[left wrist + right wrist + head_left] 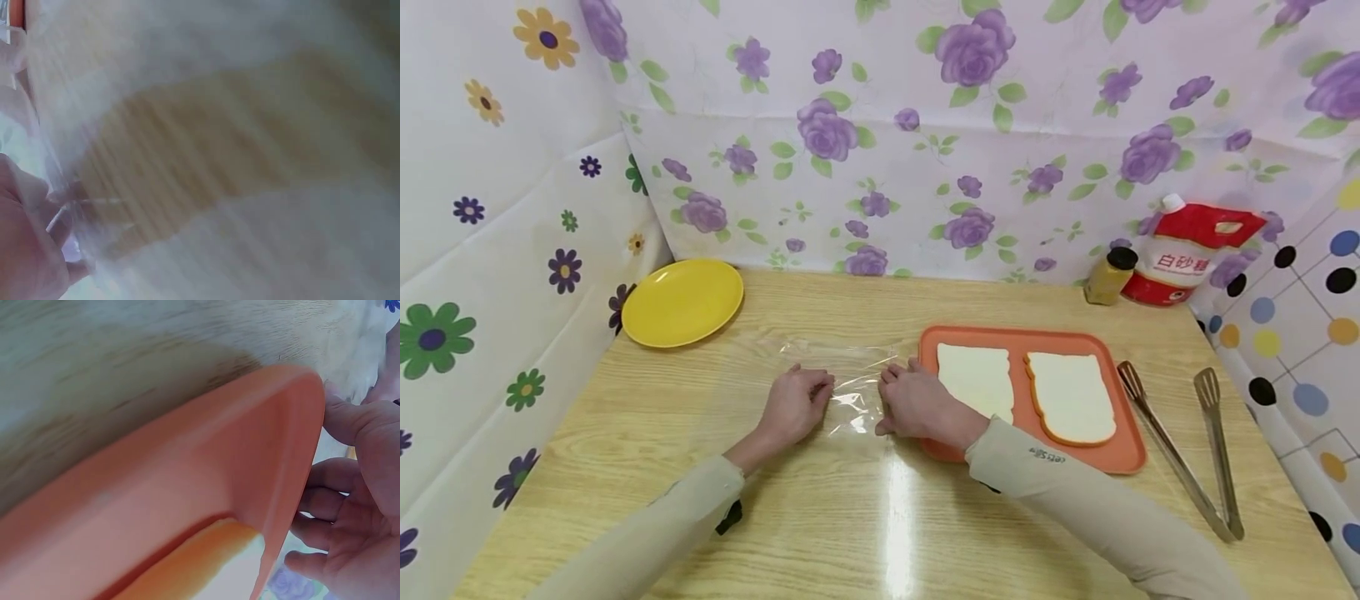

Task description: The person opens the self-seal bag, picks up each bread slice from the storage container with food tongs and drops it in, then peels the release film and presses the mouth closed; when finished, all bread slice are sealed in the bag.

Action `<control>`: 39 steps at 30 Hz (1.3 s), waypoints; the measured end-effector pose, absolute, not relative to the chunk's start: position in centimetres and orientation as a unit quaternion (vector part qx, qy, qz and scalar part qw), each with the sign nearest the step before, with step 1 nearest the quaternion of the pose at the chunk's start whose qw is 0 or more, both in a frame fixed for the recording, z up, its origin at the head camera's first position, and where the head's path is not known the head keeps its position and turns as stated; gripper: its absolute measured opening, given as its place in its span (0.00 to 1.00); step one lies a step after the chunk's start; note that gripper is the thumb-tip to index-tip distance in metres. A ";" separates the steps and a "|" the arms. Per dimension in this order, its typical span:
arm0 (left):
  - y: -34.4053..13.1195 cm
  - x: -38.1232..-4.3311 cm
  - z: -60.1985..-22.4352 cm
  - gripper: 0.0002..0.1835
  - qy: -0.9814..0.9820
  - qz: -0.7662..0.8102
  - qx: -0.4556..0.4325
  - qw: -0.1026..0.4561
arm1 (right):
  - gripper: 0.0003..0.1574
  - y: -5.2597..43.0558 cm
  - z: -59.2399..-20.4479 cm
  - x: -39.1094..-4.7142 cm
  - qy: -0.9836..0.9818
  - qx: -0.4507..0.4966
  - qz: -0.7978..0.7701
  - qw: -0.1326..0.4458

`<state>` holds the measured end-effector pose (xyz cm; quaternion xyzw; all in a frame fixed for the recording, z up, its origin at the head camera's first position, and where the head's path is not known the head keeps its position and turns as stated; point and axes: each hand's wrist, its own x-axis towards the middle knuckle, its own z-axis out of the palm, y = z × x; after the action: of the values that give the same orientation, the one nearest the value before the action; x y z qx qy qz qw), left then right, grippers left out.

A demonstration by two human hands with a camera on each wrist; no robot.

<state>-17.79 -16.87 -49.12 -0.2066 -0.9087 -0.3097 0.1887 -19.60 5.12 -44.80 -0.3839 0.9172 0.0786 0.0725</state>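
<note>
A sheet of clear plastic film lies on the wooden table between the two hands and reaches on beneath the left forearm. My left hand pinches the film near its middle, thumb against bent fingers; in the left wrist view that hand appears through the wrinkled plastic. My right hand touches the film's right part, thumb and fingers spread apart. In the right wrist view its slightly bent fingers show beside the corner of the orange tray.
On the orange tray lie two bread slices, a left slice and a right slice. Metal tongs rest right of it. Behind stand a small jar and a red sugar bag. A yellow plate sits back left.
</note>
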 end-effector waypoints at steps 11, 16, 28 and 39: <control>-17.6 -16.6 -48.8 0.07 -0.898 -0.341 -0.195 0.198 | 0.54 4.9 -44.7 -19.8 0.914 -0.391 0.044 0.103; -17.5 -16.5 -49.1 0.08 -0.890 -0.353 -0.207 0.202 | 0.59 4.5 -44.7 -19.7 0.912 -0.392 0.065 0.100; -17.8 -16.9 -47.8 0.09 -0.835 -0.385 -0.251 0.302 | 0.64 4.0 -44.5 -19.6 0.919 -0.371 0.093 0.094; -17.9 -16.6 -46.8 0.11 -0.835 -0.368 -0.259 0.316 | 0.62 4.1 -44.6 -19.2 0.925 -0.361 0.087 0.085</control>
<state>-16.63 -17.85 -46.76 -0.2594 -0.8349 -0.3683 0.3163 -19.23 4.13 -44.56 -0.3609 0.9247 0.0871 0.0846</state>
